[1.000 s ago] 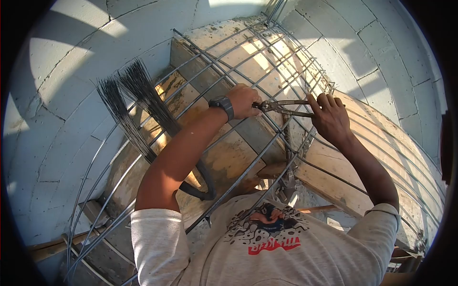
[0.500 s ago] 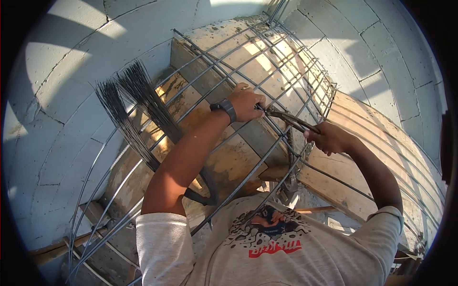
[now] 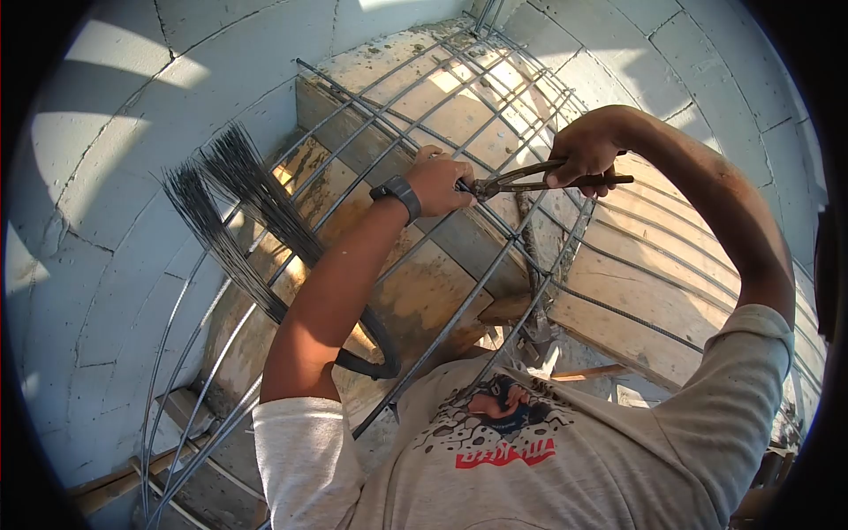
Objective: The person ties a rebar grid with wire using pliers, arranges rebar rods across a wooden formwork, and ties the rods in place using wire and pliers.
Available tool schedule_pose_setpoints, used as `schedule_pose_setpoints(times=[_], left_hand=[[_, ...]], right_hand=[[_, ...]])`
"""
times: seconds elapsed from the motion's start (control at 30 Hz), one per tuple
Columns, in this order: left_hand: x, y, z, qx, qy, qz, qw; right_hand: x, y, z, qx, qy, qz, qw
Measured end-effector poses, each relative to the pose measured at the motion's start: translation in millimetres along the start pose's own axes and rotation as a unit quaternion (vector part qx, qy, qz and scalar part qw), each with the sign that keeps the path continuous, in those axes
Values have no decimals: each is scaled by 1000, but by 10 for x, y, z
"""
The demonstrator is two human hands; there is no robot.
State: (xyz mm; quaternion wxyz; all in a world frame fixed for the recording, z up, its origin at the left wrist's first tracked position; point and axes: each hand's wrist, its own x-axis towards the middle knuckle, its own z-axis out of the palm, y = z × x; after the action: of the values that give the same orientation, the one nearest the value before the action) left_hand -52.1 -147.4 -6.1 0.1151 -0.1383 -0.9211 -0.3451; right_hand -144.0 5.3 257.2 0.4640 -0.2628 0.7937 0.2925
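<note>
My right hand (image 3: 590, 150) is closed on the handles of metal pincers (image 3: 521, 179), which are spread somewhat apart. The jaws of the pincers meet a bar of the rebar grid (image 3: 442, 104) beside my left hand. My left hand (image 3: 439, 183), with a dark watch on its wrist, is closed at the same bar; what its fingers pinch is too small to make out. A bent bundle of thin black wire (image 3: 265, 208) lies over the grid, passing under my left forearm.
Block walls (image 3: 106, 194) rise on the left and at the back. Wooden boards (image 3: 654, 256) with bars over them slope away on the right. Long loose rods (image 3: 190, 353) curve at the lower left. A timber piece (image 3: 115, 495) lies at the bottom left.
My right hand has swung up and over, its elbow raised, turning the pincers and parting their handles. My left hand stays at the bar. The view has shifted slightly.
</note>
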Motion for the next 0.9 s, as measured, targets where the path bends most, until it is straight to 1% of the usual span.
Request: schedule_pose_setpoints(times=[0.1, 0.13, 0.17, 0.23, 0.27, 0.37, 0.4, 0.5, 0.63, 0.67, 0.77, 0.83, 0.9], left_hand=[[10, -57, 44, -8, 13, 18, 1000], [17, -74, 61, -12, 17, 22, 1000], [10, -87, 75, -17, 22, 25, 999], [3, -12, -9, -14, 0, 1, 1000], [1, 2, -32, -10, -12, -7, 1000], [-5, 11, -41, -11, -4, 9, 1000], [-23, 26, -12, -6, -12, 4, 1000], [4, 28, -57, 10, -20, -7, 1000], [-15, 26, -29, -7, -10, -4, 1000], [-8, 12, -17, -10, -2, -2, 1000], [3, -16, 28, 5, 1, -6, 1000], [-7, 23, -34, -2, -18, -6, 1000], [3, 10, -37, 6, -21, 4, 1000]], right_hand=[[23, 66, 109, -26, 15, -27, 999], [28, 122, 206, -18, 36, -48, 998], [16, 149, 312, -15, 67, -40, 997], [-34, 130, 483, -33, 128, -51, 990], [-46, 115, 542, -29, 144, -38, 988], [-5, 178, 605, -69, 181, -70, 979], [0, 143, 611, -51, 160, -19, 986], [152, 371, 834, -25, 233, -90, 968], [3, 191, 720, -23, 171, -22, 985], [16, 211, 715, -112, 195, -46, 973], [-23, 157, 786, -210, 265, -7, 941], [-71, 61, 741, -195, 235, 26, 952], [-20, 207, 790, -170, 234, -18, 957]])
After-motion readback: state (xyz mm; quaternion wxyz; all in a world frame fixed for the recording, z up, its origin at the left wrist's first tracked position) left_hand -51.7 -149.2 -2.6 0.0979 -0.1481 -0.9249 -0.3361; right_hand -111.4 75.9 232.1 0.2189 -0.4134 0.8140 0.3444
